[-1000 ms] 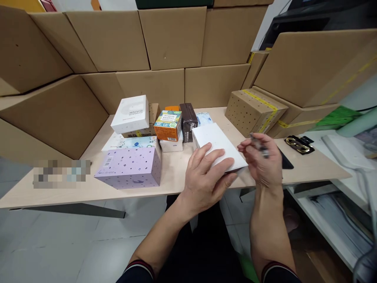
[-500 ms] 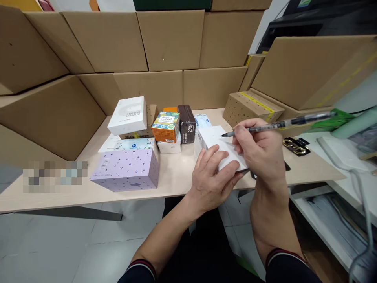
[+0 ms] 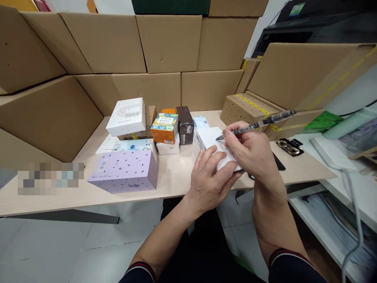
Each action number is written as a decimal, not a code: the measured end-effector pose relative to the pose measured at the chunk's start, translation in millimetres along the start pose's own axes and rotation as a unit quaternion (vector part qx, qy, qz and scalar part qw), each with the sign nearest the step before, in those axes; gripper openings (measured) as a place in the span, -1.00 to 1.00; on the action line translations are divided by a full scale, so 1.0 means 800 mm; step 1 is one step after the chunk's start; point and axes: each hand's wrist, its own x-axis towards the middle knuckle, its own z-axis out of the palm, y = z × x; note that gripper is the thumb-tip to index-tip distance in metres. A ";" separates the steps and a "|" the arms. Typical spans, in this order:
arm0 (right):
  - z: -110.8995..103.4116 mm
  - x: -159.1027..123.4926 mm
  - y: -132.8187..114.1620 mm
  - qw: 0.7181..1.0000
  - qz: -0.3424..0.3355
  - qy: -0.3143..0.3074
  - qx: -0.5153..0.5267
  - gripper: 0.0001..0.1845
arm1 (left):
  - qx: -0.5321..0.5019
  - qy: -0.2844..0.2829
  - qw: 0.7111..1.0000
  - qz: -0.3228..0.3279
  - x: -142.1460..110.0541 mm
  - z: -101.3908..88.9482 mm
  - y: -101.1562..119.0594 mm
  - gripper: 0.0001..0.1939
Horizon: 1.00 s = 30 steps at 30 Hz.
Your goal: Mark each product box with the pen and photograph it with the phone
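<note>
A plain white box lies flat near the front edge of the light wooden table. My left hand rests on its near end, fingers spread and pressing down on the lid. My right hand is closed around a black pen, whose tip touches or hovers just over the top of the white box. The pen's barrel points up and to the right.
Left of the white box stand a lilac dotted box, a white power-bank box, an orange carton and a dark brown carton. Large cardboard cartons wall in the back. A perforated taped carton and a black-gold clip lie to the right.
My right hand turned the pen from pointing down beside the box to a writing grip, then lowered its tip onto the white box. The left hand stayed on the box.
</note>
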 end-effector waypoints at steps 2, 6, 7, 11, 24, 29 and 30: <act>0.000 -0.001 0.000 1.000 0.000 0.004 -0.008 -0.71 | 0.000 0.001 1.000 0.000 0.000 0.000 0.000 -0.80; 0.002 0.000 0.002 1.000 -0.003 0.008 -0.009 -0.71 | -0.003 0.002 1.000 -0.004 0.000 0.001 0.001 -0.81; 0.002 0.000 0.002 1.000 -0.006 0.006 -0.006 -0.71 | -0.004 0.001 1.000 -0.006 0.000 0.001 0.001 -0.81; 0.001 0.001 0.003 1.000 -0.017 0.004 -0.006 -0.73 | -0.005 -0.003 1.000 -0.007 -0.001 0.001 0.001 -0.80; 0.015 -0.033 0.059 0.965 0.044 0.229 0.122 -0.70 | 0.006 -0.005 1.000 0.007 0.001 -0.004 -0.018 -0.81; 0.016 -0.064 0.106 0.986 0.006 0.006 -0.166 -0.63 | -0.007 0.009 1.000 0.005 0.003 -0.002 -0.038 -0.79; 0.018 -0.068 0.107 0.975 0.009 -0.064 -0.213 -0.58 | -0.010 0.018 1.000 0.008 0.000 0.002 -0.041 -0.78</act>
